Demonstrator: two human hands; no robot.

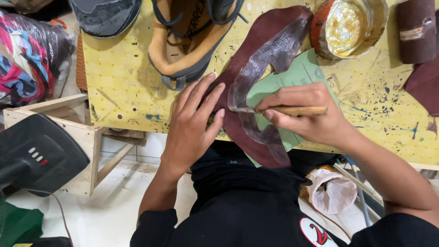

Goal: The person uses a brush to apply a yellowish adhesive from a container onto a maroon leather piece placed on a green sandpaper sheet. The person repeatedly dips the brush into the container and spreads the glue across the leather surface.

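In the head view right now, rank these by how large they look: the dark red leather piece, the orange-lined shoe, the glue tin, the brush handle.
1. Dark red leather piece, though hands cover part.
2. Orange-lined shoe, cut by the top edge, so unsure against the leather.
3. Glue tin.
4. Brush handle, held by the right hand.

two hands were at work: the left hand [194, 121] and the right hand [304, 114]. one wooden-handled brush [279, 110] was in view. one curved maroon leather piece [267, 50] lay on one sheet of green paper [299, 75]. two shoes stood on the one yellow worktable [119, 77]: one orange-lined shoe [192, 39] and one grey shoe [107, 16]. there was one open glue tin [347, 25], one dark brown roll [416, 29], one wooden stool [82, 137] and one black fan base [36, 155].
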